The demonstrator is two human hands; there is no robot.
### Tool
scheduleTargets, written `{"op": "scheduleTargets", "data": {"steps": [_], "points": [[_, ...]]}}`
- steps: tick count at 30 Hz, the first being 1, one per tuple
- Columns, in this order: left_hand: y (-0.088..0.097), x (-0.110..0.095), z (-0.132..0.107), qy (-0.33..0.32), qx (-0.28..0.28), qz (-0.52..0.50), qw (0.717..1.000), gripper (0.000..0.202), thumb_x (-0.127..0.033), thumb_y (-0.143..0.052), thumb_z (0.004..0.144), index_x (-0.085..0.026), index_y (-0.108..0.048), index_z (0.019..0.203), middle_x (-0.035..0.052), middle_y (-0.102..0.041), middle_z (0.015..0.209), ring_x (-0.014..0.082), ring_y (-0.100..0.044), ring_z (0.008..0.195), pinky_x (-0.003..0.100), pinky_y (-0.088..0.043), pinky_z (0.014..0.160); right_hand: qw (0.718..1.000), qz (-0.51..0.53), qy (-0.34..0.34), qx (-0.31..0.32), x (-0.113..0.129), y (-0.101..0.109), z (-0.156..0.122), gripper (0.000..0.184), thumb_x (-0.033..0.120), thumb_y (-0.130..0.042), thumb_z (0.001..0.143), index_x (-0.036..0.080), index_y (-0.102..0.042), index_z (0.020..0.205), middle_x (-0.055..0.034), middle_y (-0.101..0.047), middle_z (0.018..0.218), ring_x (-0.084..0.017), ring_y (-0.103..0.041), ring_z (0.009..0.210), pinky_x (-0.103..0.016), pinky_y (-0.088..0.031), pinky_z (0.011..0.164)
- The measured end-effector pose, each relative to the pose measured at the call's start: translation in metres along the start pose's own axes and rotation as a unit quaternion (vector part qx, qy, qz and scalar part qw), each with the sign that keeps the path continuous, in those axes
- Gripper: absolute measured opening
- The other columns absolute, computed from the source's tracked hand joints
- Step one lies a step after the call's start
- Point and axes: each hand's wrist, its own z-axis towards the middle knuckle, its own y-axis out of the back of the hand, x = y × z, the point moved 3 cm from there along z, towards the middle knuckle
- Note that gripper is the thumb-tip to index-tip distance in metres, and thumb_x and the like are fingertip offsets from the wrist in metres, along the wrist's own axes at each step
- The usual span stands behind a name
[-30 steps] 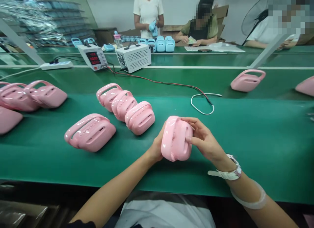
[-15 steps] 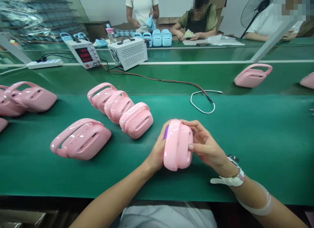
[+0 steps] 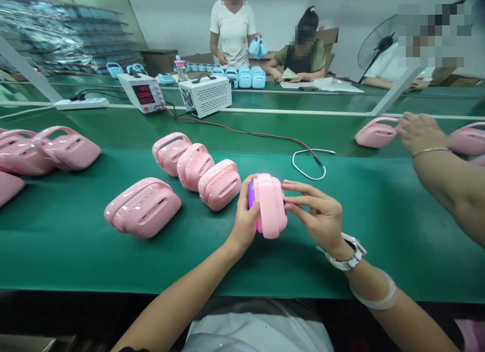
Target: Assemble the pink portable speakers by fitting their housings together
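A glossy pink handled device [image 3: 272, 205] is held up over the green table, its handle turned toward me and a purple glow showing on its left face. My left hand [image 3: 244, 218] is closed round that left side, thumb on the near part. With fingers stretched out and apart, my right hand [image 3: 316, 210] touches the device's right side with its fingertips. Just left of the held device stand three like pink devices in a slanting row, the nearest pink device [image 3: 220, 185] close to my left hand. A larger-looking pink device [image 3: 143, 209] lies farther left.
More pink devices [image 3: 68, 147] crowd the left edge. Behind are a power supply [image 3: 142, 92] with red digits, a white vented box [image 3: 206, 96] and a white-tipped cable [image 3: 308, 165]. At right, a co-worker's hand [image 3: 422, 132] reaches to a pink device [image 3: 377, 133]. Other people sit and stand beyond.
The held device has turned and risen slightly, showing more of its purple-lit face. My right hand's grip has loosened to fingertips. A co-worker's arm has come in from the right.
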Motion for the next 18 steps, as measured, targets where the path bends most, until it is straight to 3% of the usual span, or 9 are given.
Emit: {"op": "scheduleTargets", "data": {"steps": [3, 5, 8, 12, 15, 18], "points": [[-0.002, 0.0, 0.002, 0.021, -0.023, -0.027, 0.999, 0.049, -0.042, -0.07, 0.072, -0.02, -0.058, 0.115, 0.0064, -0.064, 0.113, 0.0273, -0.056, 0.11, 0.037, -0.044, 0.097, 0.995, -0.06, 0.079, -0.01, 0.009, 0.007, 0.008, 0.022, 0.011, -0.076, 0.081, 0.03, -0.081, 0.09, -0.0018, -0.079, 0.089, -0.028, -0.074, 0.098, -0.046, -0.06, 0.091], [-0.001, 0.0, 0.002, 0.05, -0.048, -0.047, 0.996, 0.054, -0.044, -0.072, 0.069, -0.02, -0.059, 0.115, 0.0059, -0.063, 0.115, 0.026, -0.057, 0.108, 0.033, -0.045, 0.09, 0.991, -0.094, 0.089, -0.02, 0.014, 0.02, 0.01, 0.02, 0.013, -0.076, 0.081, 0.031, -0.081, 0.087, -0.0009, -0.079, 0.085, -0.028, -0.074, 0.097, -0.048, -0.06, 0.089], [-0.002, -0.001, 0.001, 0.074, -0.038, -0.021, 0.996, 0.049, -0.042, -0.069, 0.072, -0.02, -0.059, 0.115, 0.0034, -0.064, 0.111, 0.021, -0.058, 0.098, 0.027, -0.044, 0.08, 0.988, -0.139, 0.037, -0.06, 0.022, 0.051, 0.005, 0.02, 0.015, -0.077, 0.08, 0.034, -0.08, 0.086, 0.0002, -0.079, 0.086, -0.029, -0.072, 0.1, -0.048, -0.059, 0.087], [-0.005, -0.002, -0.003, 0.066, 0.021, 0.037, 0.997, 0.04, -0.035, -0.064, 0.078, -0.021, -0.06, 0.116, 0.001, -0.063, 0.109, 0.0182, -0.056, 0.097, 0.024, -0.043, 0.081, 0.977, -0.162, -0.043, -0.13, 0.024, 0.087, -0.019, 0.015, 0.018, -0.078, 0.08, 0.032, -0.079, 0.08, 0.0006, -0.077, 0.084, -0.029, -0.071, 0.096, -0.051, -0.056, 0.089], [-0.008, 0.001, -0.006, 0.073, 0.063, 0.065, 0.993, 0.04, -0.035, -0.062, 0.078, -0.022, -0.06, 0.116, 0.0023, -0.063, 0.116, 0.021, -0.055, 0.106, 0.026, -0.042, 0.088, 0.973, -0.149, -0.086, -0.156, 0.018, 0.098, -0.04, 0.01, 0.02, -0.079, 0.079, 0.03, -0.078, 0.078, 0.0002, -0.076, 0.083, -0.028, -0.072, 0.092, -0.051, -0.056, 0.087], [-0.01, 0.004, -0.007, 0.096, 0.11, 0.092, 0.985, 0.043, -0.037, -0.062, 0.078, -0.022, -0.058, 0.118, 0.0037, -0.061, 0.126, 0.0239, -0.054, 0.114, 0.029, -0.042, 0.095, 0.973, -0.135, -0.104, -0.157, 0.013, 0.094, -0.053, 0.009, 0.02, -0.079, 0.079, 0.029, -0.078, 0.077, -0.0007, -0.077, 0.082, -0.028, -0.072, 0.091, -0.05, -0.057, 0.084]]}}
